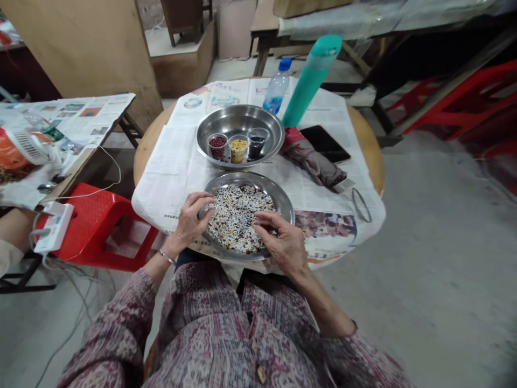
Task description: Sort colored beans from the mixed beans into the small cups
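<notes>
A shallow steel plate (287, 200) at the near side of the table holds white grains (232, 215) mixed with dark red, yellow and black beans. My left hand (189, 221) is at the plate's left rim, thumb and fingers curved but apart. Over the right part of the grains, my right hand (285, 242) has thumb and forefinger drawn close in a pinch; anything between them is too small to make out. Behind the plate, a steel basin (202, 134) contains a cup of red beans (218, 146), a cup of yellow grains (238, 148) and a cup of black beans (256, 145).
Newspaper (169, 161) covers the round table. Toward its back right are a water bottle (277, 86), a tall teal bottle (313, 78), a folded umbrella (315, 161) and a dark phone or wallet (325, 143). A red stool (92, 231) with a power strip (54, 226) stands left; another person's gloved hand (28, 186) is beyond.
</notes>
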Motion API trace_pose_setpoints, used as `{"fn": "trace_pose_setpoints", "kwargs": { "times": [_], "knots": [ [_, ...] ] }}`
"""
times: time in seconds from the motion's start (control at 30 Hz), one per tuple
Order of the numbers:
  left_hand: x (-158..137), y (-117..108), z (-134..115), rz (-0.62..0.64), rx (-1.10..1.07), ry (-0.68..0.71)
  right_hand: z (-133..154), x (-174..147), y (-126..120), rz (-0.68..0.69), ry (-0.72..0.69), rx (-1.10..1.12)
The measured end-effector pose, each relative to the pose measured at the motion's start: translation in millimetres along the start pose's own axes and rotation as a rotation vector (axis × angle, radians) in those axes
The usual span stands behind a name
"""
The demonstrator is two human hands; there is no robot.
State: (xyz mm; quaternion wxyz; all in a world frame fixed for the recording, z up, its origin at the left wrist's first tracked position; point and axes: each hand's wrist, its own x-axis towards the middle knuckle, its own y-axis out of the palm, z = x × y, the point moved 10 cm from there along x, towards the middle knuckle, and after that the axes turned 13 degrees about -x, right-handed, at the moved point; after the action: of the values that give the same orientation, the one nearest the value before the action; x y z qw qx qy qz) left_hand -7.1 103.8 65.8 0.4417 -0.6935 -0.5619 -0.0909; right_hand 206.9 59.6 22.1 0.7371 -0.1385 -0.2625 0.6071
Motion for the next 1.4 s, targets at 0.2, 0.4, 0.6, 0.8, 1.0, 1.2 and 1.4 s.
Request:
{"fn": "trace_pose_setpoints", "kwargs": {
  "times": [0.2,0.4,0.6,0.8,1.0,1.2,1.4],
  "knots": [
    [-19.6,10.3,0.9,-0.002,-0.096,-0.012,20.3,-2.8,0.9,-0.030,-0.148,-0.146],
    [-20.7,12.7,-0.8,0.016,-0.090,-0.012,27.8,-1.0,11.1,0.009,-0.178,-0.193],
    [-23.5,13.5,-3.9,0.017,-0.026,-0.004,40.6,21.9,16.8,0.033,-0.194,-0.210],
    [-27.1,17.3,-2.1,0.049,0.035,-0.021,83.6,73.4,-0.7,-0.166,-0.243,-0.221],
    [-28.3,17.7,-1.9,0.039,0.052,-0.007,135.4,143.4,1.4,-0.404,-0.389,-0.252],
    [-30.7,18.2,-0.3,0.028,0.064,0.000,108.3,197.9,39.0,-0.221,-0.375,-0.393],
    [-32.4,19.2,1.4,0.040,0.048,-0.018,57.2,179.9,6.9,-0.241,-0.288,-0.365]
  ]
}}
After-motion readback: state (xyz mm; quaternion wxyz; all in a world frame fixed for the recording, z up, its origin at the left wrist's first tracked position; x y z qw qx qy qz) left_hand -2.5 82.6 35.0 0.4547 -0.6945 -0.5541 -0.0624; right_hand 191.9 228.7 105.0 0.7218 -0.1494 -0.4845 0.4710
